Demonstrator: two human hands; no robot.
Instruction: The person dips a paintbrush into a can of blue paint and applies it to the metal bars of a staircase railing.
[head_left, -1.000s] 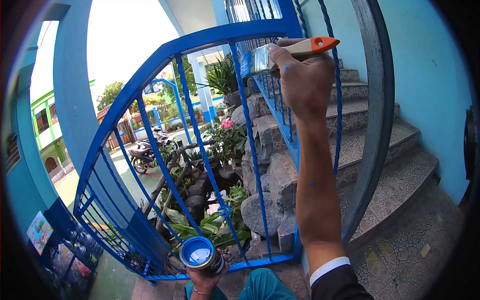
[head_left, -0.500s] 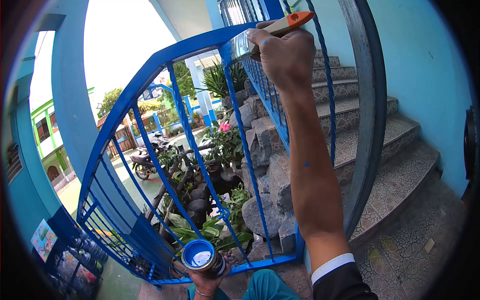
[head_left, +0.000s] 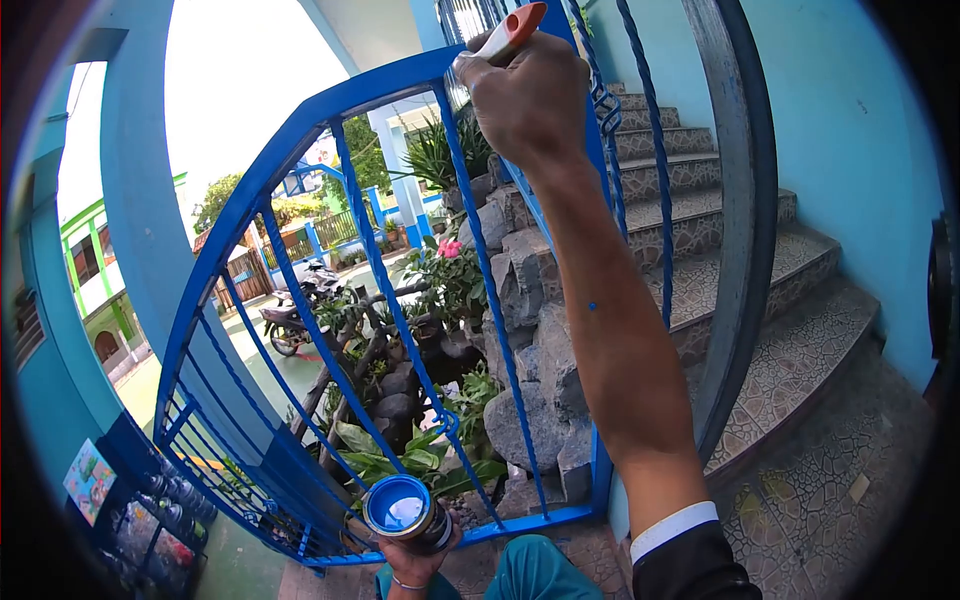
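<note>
The right hand [head_left: 530, 100] has its fingers wrapped round the handle of a paintbrush [head_left: 517, 28] at the blue railing [head_left: 375, 85], near the upper right end of the curved top rail. The hand hides the bristles, so whether they touch the metal cannot be told. The left hand [head_left: 412, 562] grips a can [head_left: 438, 528] low in front of the railing, its palm largely out of sight beneath; blue paint [head_left: 402, 514] shows inside. Only part of the teal trousers [head_left: 540, 570] shows at the lower edge, and the contents of the rack [head_left: 150, 530] at lower left are hard to make out.

There are one brush, one can, one bracelet [head_left: 408, 584] on the left wrist and one blue spot [head_left: 592, 306] on the right forearm.

The forearm blocks part of the stairs [head_left: 750, 280], which a dark grey post [head_left: 748, 200] also crosses. Behind the railing's bars are rough stones [head_left: 520, 430], pink flowers [head_left: 449, 249] among leaves and, farther off, one motorcycle [head_left: 285, 325], partly covered by the bars.
</note>
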